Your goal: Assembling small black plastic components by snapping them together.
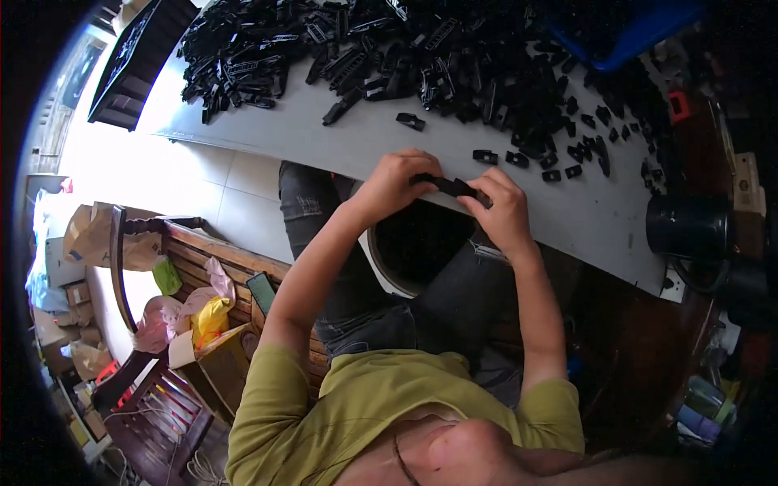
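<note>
Left hand and right hand pinch opposite ends of a black part over the near edge of the counter, its long axis roughly nine-thirty to three-thirty, loose pieces at two o'clock, a heap (crowding the far side) at twelve.

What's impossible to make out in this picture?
All in the head view:
Black part: its ends, covered by the left hand and right hand.
Pile: how many pieces, since they overlap and look too small to count.
Crate: its far end, cut off by the top edge.
</note>
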`<action>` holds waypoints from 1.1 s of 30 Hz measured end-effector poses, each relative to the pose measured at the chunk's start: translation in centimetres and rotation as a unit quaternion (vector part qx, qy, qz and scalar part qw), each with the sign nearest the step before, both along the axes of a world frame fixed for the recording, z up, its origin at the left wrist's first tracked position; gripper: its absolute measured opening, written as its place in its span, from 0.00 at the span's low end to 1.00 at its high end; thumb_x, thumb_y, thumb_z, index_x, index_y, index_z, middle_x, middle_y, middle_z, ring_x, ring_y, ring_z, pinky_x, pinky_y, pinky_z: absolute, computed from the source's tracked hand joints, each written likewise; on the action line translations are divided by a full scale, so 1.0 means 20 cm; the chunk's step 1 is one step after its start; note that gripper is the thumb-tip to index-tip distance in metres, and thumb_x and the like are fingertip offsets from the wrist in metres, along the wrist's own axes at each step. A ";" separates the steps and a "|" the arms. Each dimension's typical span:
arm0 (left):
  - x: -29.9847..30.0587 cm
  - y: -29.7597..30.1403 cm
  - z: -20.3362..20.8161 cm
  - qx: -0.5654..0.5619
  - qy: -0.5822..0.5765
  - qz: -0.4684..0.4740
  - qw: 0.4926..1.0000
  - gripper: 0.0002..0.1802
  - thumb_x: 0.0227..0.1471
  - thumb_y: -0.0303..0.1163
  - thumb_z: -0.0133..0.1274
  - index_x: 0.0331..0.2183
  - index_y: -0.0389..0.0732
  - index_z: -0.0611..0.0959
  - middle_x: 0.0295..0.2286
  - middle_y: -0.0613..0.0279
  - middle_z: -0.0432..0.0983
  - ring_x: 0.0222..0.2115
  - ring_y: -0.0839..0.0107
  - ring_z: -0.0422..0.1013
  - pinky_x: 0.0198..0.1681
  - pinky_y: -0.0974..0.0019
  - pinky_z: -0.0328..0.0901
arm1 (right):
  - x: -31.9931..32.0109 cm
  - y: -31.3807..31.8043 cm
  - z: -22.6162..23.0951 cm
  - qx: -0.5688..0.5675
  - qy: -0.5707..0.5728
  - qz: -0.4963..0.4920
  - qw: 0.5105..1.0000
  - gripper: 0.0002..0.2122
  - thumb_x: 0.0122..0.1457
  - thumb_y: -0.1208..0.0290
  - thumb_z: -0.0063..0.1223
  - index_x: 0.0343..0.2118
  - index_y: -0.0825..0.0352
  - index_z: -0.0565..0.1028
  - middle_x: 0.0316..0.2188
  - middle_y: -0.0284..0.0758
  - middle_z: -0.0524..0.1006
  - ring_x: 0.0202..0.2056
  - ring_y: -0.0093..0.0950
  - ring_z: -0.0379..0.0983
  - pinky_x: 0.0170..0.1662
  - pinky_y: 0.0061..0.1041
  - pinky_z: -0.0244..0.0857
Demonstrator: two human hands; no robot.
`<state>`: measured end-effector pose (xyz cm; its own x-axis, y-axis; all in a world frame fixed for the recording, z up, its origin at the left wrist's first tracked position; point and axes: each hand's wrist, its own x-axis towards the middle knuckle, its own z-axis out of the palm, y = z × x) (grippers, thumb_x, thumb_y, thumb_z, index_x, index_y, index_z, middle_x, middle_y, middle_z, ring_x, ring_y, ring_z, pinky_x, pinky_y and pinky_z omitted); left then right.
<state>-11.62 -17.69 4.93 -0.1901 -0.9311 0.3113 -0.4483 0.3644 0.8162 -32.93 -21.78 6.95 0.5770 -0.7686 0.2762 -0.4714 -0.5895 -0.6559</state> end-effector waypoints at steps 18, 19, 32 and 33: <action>0.04 0.02 0.00 -0.012 -0.029 0.005 0.999 0.16 0.38 0.21 0.61 0.36 0.37 0.81 0.36 0.56 0.76 0.39 0.57 0.72 0.44 0.60 0.67 | 0.00 -0.04 0.03 0.005 0.025 -0.029 0.999 0.13 0.46 0.72 0.65 0.35 0.69 0.77 0.29 0.37 0.74 0.29 0.32 0.73 0.33 0.27 0.67; 0.06 0.02 0.01 -0.020 -0.041 0.029 0.999 0.17 0.39 0.21 0.60 0.36 0.38 0.81 0.37 0.55 0.76 0.40 0.57 0.72 0.44 0.59 0.66 | -0.01 -0.08 0.05 -0.077 0.056 -0.060 0.994 0.16 0.48 0.69 0.63 0.41 0.66 0.76 0.32 0.37 0.73 0.33 0.34 0.73 0.37 0.29 0.67; 0.33 0.17 0.00 -0.031 -0.109 0.302 0.946 0.13 0.43 0.21 0.55 0.36 0.39 0.77 0.33 0.53 0.73 0.36 0.56 0.70 0.40 0.60 0.65 | -0.03 -0.10 -0.02 -0.008 0.030 -0.114 0.993 0.11 0.47 0.78 0.60 0.34 0.68 0.73 0.26 0.33 0.73 0.26 0.25 0.73 0.30 0.23 0.67; 0.30 0.17 0.02 -0.023 -0.093 0.268 0.959 0.14 0.42 0.20 0.56 0.36 0.39 0.77 0.33 0.54 0.73 0.36 0.57 0.71 0.39 0.61 0.66 | -0.04 -0.10 -0.03 -0.113 0.106 -0.126 0.980 0.11 0.46 0.77 0.61 0.33 0.68 0.73 0.27 0.32 0.73 0.25 0.23 0.73 0.29 0.22 0.66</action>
<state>-5.58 -14.25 5.32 0.2557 -0.8965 0.3618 -0.7175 0.0748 0.6926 -33.76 -23.68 6.40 0.4394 -0.8272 0.3501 -0.7317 -0.5557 -0.3947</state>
